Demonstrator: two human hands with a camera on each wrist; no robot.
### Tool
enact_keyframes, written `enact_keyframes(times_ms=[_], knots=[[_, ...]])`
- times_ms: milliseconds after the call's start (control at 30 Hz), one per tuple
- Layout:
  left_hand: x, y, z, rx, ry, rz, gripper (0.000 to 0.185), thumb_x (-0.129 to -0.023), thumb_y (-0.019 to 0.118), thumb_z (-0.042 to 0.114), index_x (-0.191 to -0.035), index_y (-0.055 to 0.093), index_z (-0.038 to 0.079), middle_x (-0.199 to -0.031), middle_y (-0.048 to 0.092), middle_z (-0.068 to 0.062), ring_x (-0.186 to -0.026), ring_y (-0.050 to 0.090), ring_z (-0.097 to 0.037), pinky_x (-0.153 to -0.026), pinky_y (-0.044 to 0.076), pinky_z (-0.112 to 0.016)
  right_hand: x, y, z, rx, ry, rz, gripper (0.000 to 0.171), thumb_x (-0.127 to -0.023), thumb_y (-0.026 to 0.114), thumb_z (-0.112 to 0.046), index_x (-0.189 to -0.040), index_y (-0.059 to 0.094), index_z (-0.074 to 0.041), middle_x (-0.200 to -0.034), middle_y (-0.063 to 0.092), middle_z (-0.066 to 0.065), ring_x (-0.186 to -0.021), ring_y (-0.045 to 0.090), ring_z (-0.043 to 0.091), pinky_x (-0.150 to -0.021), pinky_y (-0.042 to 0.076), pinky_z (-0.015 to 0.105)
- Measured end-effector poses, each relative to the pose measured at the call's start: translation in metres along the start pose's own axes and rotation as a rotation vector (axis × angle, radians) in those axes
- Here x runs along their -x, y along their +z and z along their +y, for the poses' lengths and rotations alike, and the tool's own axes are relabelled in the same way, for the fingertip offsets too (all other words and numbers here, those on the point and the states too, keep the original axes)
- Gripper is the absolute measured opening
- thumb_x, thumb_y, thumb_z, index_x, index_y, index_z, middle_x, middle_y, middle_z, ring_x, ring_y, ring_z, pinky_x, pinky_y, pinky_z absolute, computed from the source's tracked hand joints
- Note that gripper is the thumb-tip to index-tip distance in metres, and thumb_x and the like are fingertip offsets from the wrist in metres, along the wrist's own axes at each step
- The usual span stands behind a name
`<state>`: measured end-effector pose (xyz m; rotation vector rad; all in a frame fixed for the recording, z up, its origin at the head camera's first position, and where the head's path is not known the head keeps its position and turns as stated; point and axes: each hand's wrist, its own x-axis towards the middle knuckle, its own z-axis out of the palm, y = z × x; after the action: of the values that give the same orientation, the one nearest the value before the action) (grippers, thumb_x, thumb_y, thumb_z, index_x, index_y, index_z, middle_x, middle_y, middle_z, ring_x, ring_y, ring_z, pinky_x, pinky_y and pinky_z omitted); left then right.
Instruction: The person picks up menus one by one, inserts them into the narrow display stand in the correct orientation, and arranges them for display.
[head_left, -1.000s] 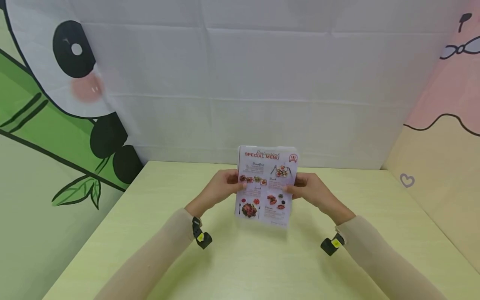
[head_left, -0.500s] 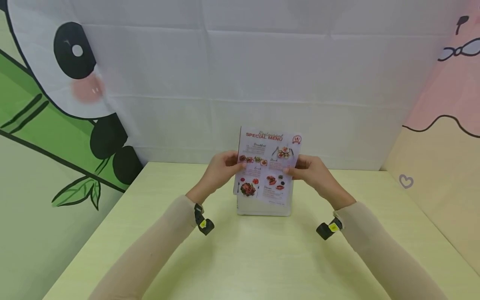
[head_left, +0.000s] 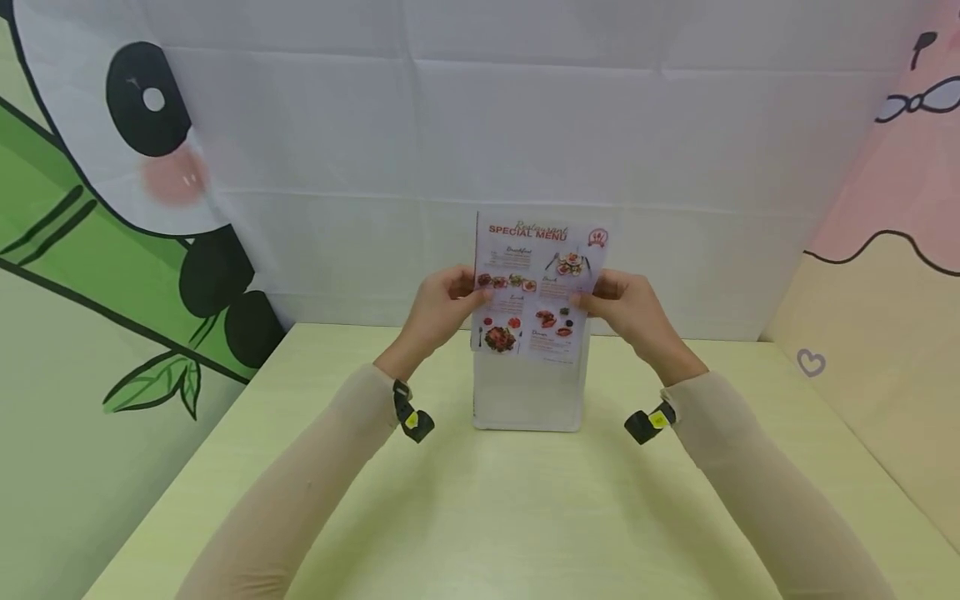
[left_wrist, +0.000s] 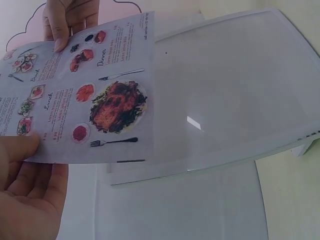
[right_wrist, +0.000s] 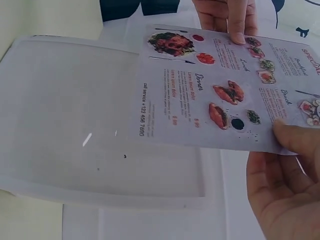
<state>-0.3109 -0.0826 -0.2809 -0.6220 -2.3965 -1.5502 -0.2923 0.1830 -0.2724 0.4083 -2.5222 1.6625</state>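
Note:
A printed restaurant menu (head_left: 538,287) is held upright between my two hands. My left hand (head_left: 441,310) pinches its left edge, thumb on the printed face and fingers behind. The right hand (head_left: 626,312) grips the opposite edge the same way. Below and partly behind the menu stands a clear display holder (head_left: 527,392) with a whitish panel and rounded corners, upright on the table. In the left wrist view, the menu's lower edge overlaps the upper part of the holder (left_wrist: 235,90). The right wrist view shows bare panel (right_wrist: 75,120) below the menu.
The pale yellow table (head_left: 525,517) reaches back to a white cloth backdrop (head_left: 525,125). A wall with a painted panda and bamboo is on the left; a pink and cream painted wall (head_left: 885,333) is on the right. Each wrist wears a small black camera (head_left: 414,421).
Both hands have moved upward with the menu. The holder, at first covered by the menu, now shows its lower half and stays in place on the table.

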Motion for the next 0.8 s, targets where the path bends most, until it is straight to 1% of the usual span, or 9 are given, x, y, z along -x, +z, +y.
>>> enact_keyframes(times_ms=[200, 367, 467, 533, 700, 800], knots=[[-0.009, -0.002, 0.007, -0.016, 0.028, 0.055, 0.015, -0.091, 0.065, 0.010, -0.102, 0.064, 0.000, -0.103, 0.070, -0.015, -0.093, 0.067, -0.025, -0.086, 0.054, -0.037, -0.008, -0.001, -0.009, 0.028, -0.042, 0.072, 0.033, -0.093, 0.063, -0.017, -0.122, 0.062, -0.001, -0.118, 0.067, 0.018, -0.093, 0.066, 0.010, -0.096, 0.050, 0.042], [-0.015, -0.004, 0.010, -0.032, 0.042, 0.088, 0.015, -0.092, 0.064, 0.010, -0.103, 0.065, 0.000, -0.105, 0.070, -0.015, -0.097, 0.067, -0.024, -0.089, 0.053, -0.037, -0.014, -0.001, -0.014, 0.047, -0.050, 0.128, 0.028, -0.095, 0.060, -0.014, -0.119, 0.063, 0.000, -0.119, 0.066, 0.017, -0.102, 0.064, 0.019, -0.099, 0.048, 0.042], [-0.019, -0.005, 0.012, -0.038, 0.058, 0.108, 0.014, -0.093, 0.063, 0.011, -0.103, 0.065, 0.001, -0.104, 0.070, -0.014, -0.096, 0.066, -0.023, -0.088, 0.053, -0.036, -0.018, -0.001, -0.017, 0.064, -0.065, 0.158, 0.028, -0.096, 0.059, -0.013, -0.119, 0.063, 0.001, -0.123, 0.064, 0.018, -0.110, 0.061, 0.025, -0.102, 0.046, 0.043], [-0.021, -0.005, 0.014, -0.037, 0.075, 0.123, 0.014, -0.093, 0.063, 0.011, -0.102, 0.066, 0.001, -0.104, 0.070, -0.014, -0.096, 0.066, -0.023, -0.088, 0.054, -0.035, -0.021, -0.002, -0.021, 0.070, -0.078, 0.182, 0.027, -0.096, 0.059, -0.013, -0.118, 0.063, 0.002, -0.124, 0.063, 0.018, -0.114, 0.060, 0.027, -0.103, 0.046, 0.044], [-0.027, -0.007, 0.018, -0.028, 0.124, 0.154, 0.013, -0.093, 0.060, 0.007, -0.101, 0.066, -0.002, -0.105, 0.070, -0.016, -0.097, 0.067, -0.025, -0.087, 0.054, -0.036, -0.027, -0.004, -0.029, 0.084, -0.098, 0.230, 0.026, -0.097, 0.057, -0.014, -0.116, 0.064, 0.001, -0.123, 0.065, 0.018, -0.114, 0.060, 0.026, -0.101, 0.046, 0.042], [-0.029, -0.008, 0.021, -0.037, 0.135, 0.167, 0.013, -0.094, 0.058, 0.005, -0.102, 0.066, -0.002, -0.107, 0.070, -0.016, -0.099, 0.067, -0.025, -0.087, 0.054, -0.037, -0.029, -0.005, -0.033, 0.098, -0.125, 0.240, 0.026, -0.097, 0.057, -0.014, -0.116, 0.064, 0.002, -0.122, 0.065, 0.018, -0.114, 0.061, 0.027, -0.101, 0.046, 0.042]])
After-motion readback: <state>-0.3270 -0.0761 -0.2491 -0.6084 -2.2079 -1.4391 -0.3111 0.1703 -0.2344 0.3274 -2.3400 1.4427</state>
